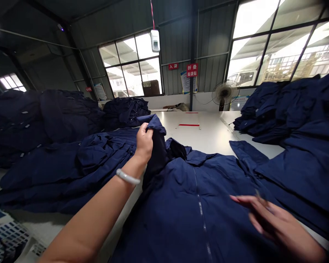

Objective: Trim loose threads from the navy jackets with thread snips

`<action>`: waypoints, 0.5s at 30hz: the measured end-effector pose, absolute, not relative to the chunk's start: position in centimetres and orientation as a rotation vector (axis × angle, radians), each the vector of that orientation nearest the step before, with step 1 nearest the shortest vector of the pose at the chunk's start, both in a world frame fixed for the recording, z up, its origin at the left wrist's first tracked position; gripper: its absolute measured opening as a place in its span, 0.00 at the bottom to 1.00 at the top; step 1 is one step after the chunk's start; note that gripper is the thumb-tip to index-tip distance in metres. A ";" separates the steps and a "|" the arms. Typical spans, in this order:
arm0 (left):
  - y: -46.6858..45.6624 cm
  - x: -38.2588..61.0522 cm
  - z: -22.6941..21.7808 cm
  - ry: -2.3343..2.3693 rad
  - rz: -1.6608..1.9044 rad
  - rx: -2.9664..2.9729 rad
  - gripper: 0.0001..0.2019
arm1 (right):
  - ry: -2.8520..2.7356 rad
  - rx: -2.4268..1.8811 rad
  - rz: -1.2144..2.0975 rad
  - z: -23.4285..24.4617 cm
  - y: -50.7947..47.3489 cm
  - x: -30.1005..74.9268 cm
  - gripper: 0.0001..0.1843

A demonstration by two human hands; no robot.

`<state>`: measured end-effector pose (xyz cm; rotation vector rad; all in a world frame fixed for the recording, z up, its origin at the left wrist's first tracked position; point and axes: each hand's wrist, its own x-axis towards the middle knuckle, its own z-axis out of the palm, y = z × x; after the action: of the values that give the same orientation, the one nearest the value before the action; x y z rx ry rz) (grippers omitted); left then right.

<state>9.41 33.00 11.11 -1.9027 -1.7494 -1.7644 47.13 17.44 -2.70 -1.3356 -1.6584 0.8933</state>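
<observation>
A navy blue jacket (178, 204) lies spread in front of me, its zip running down the middle and its collar towards the far side. My left hand (144, 140) is closed on part of this jacket, apparently a sleeve end, and lifts it above the table. Over the right side of the jacket front is my right hand (268, 215), smeared by motion. Its fingers curl around a small thin object whose tip shows above the knuckles; I cannot make out what it is. A pale bangle (127, 177) circles my left wrist.
Heaps of navy garments (44, 117) rise on the left, with more garments (304, 113) piled at the right. The white table (208, 128) bears a red strip (189, 125). A fan (223, 95) stands at its far end. A white plastic basket (12, 233) is at lower left.
</observation>
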 end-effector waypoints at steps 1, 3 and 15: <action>31.0 10.6 11.2 -1.675 -1.789 -1.978 0.15 | -1.460 -1.240 1.188 -1.3 18.2 45.0 0.28; 27.1 12.5 10.6 -1.586 -1.750 -2.180 0.13 | -1.078 -0.957 1.556 0.8 20.3 41.4 0.26; 19.2 13.5 -2.1 -2.092 -1.129 -2.507 0.14 | -0.625 -0.852 1.800 -3.7 21.5 40.9 0.09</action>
<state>13.51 19.22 -2.09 -2.5074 -2.0915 -1.1289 40.88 21.50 -3.72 -0.8523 -0.6251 1.7996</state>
